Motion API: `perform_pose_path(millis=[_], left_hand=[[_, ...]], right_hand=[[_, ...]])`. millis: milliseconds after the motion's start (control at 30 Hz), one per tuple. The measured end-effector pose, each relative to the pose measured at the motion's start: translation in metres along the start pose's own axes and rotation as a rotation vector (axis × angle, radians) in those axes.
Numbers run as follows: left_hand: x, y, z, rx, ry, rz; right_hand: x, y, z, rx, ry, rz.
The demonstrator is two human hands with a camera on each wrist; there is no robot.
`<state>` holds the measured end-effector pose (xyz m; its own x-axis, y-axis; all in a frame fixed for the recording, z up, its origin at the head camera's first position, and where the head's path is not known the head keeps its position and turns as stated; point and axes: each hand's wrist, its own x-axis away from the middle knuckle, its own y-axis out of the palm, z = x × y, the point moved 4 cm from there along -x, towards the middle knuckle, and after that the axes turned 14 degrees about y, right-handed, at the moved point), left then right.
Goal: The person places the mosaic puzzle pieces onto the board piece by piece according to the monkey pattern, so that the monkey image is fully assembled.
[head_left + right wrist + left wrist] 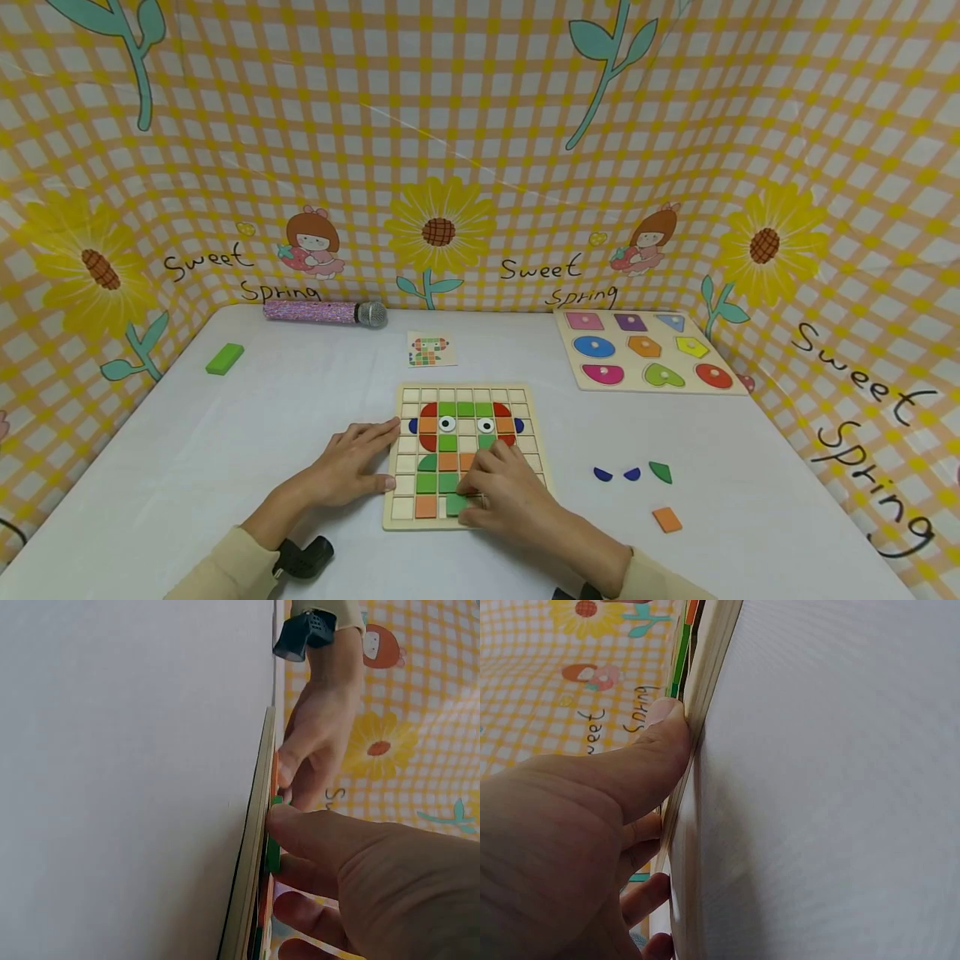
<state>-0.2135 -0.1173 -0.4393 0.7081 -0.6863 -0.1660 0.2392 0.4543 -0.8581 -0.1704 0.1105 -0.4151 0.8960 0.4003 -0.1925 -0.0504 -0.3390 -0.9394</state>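
Note:
A wooden grid board (397, 525) lies on the table with coloured tiles forming a figure with two round eye pieces. My right hand (513, 496) is over its lower part, pinching a green square tile (274, 855) between thumb and fingers in the bottom row; the tile sits raised and slightly out of line with its cell. My left hand (341, 467) rests along the board's left edge with fingers extended, the thumb (664, 735) touching the rim. Part of the tile pattern is hidden under the right hand.
Two blue half-round pieces (603, 474), a green quarter piece (661, 472) and an orange square tile (667, 520) lie right of the board. Behind it are a pattern card (442, 357), a glittery microphone (315, 312), a shape puzzle (611, 360) and a green block (224, 359).

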Motion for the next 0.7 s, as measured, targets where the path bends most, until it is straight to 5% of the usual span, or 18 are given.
perform_pose_path(millis=[700], left_hand=[[0.0005,0.0006,-0.0005,0.009,0.011,0.009]], right_hand=[[-0.002,0.001,-0.0057,0.009,0.0,-0.021]])
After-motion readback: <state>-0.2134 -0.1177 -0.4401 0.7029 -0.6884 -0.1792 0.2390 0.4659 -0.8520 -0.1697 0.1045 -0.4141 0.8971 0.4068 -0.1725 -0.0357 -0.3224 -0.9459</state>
